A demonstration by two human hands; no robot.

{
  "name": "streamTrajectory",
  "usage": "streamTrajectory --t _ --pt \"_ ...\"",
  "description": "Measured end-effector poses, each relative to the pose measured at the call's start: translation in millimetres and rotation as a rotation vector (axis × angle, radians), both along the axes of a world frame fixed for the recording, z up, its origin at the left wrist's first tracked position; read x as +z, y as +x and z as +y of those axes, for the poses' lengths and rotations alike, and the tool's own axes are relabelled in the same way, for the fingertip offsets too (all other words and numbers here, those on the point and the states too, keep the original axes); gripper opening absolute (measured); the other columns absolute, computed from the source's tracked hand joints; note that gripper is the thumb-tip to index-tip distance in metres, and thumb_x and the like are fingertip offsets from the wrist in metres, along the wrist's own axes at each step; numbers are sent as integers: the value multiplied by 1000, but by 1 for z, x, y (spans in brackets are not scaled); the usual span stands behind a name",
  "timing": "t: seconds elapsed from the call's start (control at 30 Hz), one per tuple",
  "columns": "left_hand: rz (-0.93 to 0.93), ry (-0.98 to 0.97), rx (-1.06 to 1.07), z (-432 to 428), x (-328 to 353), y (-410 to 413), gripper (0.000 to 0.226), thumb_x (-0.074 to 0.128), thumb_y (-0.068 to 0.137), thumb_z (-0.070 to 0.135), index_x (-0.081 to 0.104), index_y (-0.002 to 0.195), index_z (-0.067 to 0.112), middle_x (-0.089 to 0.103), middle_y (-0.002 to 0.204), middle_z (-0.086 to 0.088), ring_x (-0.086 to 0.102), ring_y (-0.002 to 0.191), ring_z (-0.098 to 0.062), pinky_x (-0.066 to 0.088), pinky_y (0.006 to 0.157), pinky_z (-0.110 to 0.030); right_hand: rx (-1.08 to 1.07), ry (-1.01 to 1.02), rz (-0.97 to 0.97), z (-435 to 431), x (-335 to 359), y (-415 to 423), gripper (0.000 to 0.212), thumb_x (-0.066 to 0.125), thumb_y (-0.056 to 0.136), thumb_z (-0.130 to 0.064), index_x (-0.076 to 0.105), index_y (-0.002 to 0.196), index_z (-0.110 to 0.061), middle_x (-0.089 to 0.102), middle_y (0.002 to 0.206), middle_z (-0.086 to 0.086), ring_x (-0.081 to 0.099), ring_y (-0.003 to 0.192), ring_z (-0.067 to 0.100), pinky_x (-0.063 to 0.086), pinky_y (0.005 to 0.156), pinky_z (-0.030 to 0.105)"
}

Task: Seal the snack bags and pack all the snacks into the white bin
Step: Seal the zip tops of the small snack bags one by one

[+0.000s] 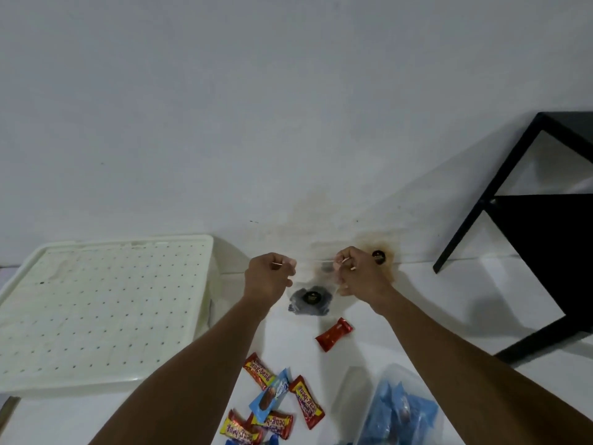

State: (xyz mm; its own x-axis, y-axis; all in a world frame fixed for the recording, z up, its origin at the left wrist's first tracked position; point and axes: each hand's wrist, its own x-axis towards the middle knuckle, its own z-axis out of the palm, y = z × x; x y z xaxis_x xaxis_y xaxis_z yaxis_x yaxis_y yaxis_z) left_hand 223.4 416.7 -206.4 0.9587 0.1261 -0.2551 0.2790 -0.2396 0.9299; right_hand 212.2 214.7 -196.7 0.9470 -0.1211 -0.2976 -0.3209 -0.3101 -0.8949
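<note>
— What are the hands doing?
— The left hand (pixel 269 277) and right hand (pixel 359 272) are each pinching an end of a thin pale strip (pixel 311 261), holding it taut between them.
— And the snacks?
— The Beng-beng bars (pixel 256 370) are lying nearer the person, between the forearms; the white bin (pixel 106 303) is sitting just left of the left hand.

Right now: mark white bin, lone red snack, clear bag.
white bin (pixel 96 309), head view, perforated face.
lone red snack (pixel 333 334), head view, wrapper middle.
clear bag (pixel 356 399), head view, bare left side.
</note>
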Motion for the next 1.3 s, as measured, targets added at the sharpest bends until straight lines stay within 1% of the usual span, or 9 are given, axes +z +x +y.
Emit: streamTrajectory --t 0.27,0.33,0.43,0.5,0.6,0.7,0.83,1.1,1.3 --pt "93 18 10 -31 -56 63 10 70 91 21 75 82 19 77 79 -7 71 59 -16 59 68 -34 -17 -86 38 -22 -53 59 17 48 96 0 62 103 -6 63 90 5 66 96 40 57 82 59" --pt "82 7 4 -34 -61 68 12 73 89 29 73 92 17 77 85 -5 75 68 -19 61 84 -42 -49 -87 25 -23 -63 65 21 46 95 1 61 104 -10 64 100 9 67 96 40 57 83 57" --pt "89 -2 -25 -35 -58 68 45 77 85 40 65 122 18 71 116 -8 74 97 -28 55 97 -48 -123 -67 -13 -23 -68 68 26 51 94 -1 58 112 -19 65 112 11 66 90 28 58 81 44" --pt "102 48 -36 -34 -51 62 63 76 85 43 54 140 21 59 136 -9 67 114 -34 51 103 -49 -149 -33 -19 -21 -65 65 34 55 94 -4 56 123 -20 66 116 9 65 96 23 54 81 37" --pt "125 49 -50 -28 -38 42 65 75 89 33 47 146 20 52 144 -12 63 119 -36 50 104 -50 -153 -19 0 -18 -52 51 39 56 94 -5 53 131 -18 62 120 8 63 105 23 52 77 29" --pt "179 -20 -93 -17 -22 11 60 74 90 23 49 144 14 59 134 -16 69 99 -34 52 100 -42 -109 -82 28 -13 -31 21 37 57 94 -7 53 130 -15 61 111 6 61 93 22 51 73 29" --pt "272 -104 -136 -2 1 -51 50 74 90 10 54 136 6 67 98 -13 60 80 -30 50 71 -34 2 -72 137 8 -12 -45 27 59 91 -10 59 118 -13 62 107 10 61 94 27 49 75 36" --pt "317 157 -337 17 -25 -190 33 67 93 19 63 124 10 67 105 -13 68 90 -29 60 80 -39 81 -66 261 48 -41 -200 9 60 90 -9 65 91 -17 70 89 12 63 65 21 43 49 23" --pt "370 241 -448 1 -70 -273 23 72 89 15 69 111 7 75 85 -8 68 66 -15 54 60 -23 101 -316 163 31 -79 -298 16 60 89 -5 70 86 -17 72 93 5 66 81 17 49 73 23"
